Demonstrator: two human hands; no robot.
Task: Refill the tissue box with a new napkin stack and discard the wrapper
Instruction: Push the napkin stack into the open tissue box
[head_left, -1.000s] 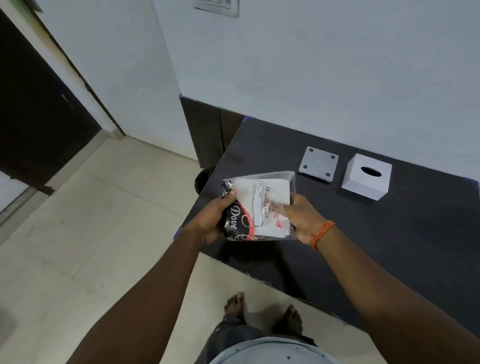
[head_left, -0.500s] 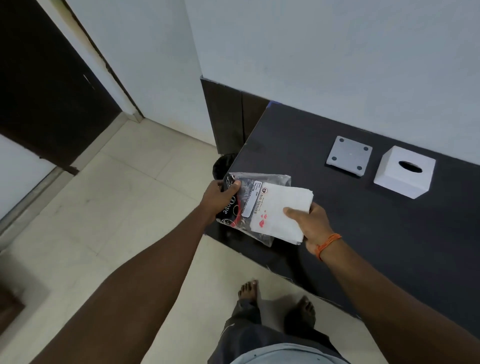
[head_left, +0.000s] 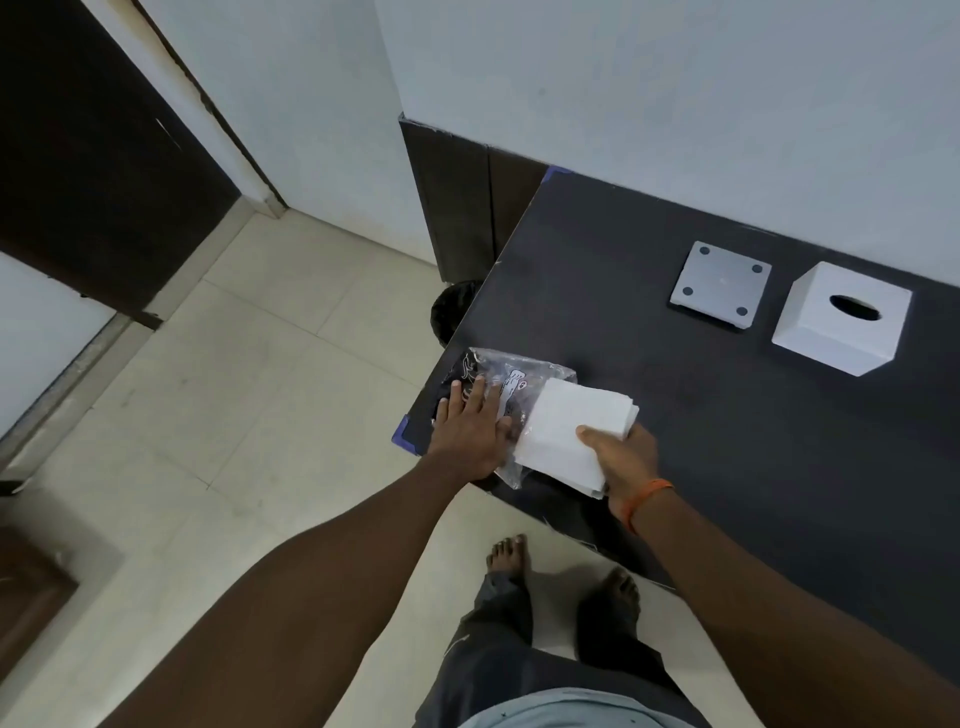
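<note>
The person stands at the near left corner of a dark desk (head_left: 727, 415). The left hand (head_left: 470, 431) lies flat with its fingers spread, pressing down on a crumpled clear plastic wrapper (head_left: 511, 384) with dark print that rests on the desk at that corner; part of the wrapper hangs past the near edge. The right hand (head_left: 621, 457) grips a white napkin stack (head_left: 571, 431), thumb on top and the other fingers hidden beneath it. The stack is tilted, its far end touching or overlapping the open side of the wrapper; the pictures do not show whether any of it is inside the plastic. An orange band (head_left: 647, 499) circles the right wrist.

Toward the far edge of the desk, well apart from the hands, sits a white cube-shaped tissue box (head_left: 841, 325) with a dark oval slot on its top face. Just to the left of it lies a flat grey square plate (head_left: 719, 283) with four dark round pads at its corners, close to the box but not touching it.

Beside the left edge of the desk, on the tiled floor (head_left: 234, 389), stands a bin with a black liner (head_left: 452, 312), partly hidden by the desk. The person's bare feet show below the near edge.
</note>
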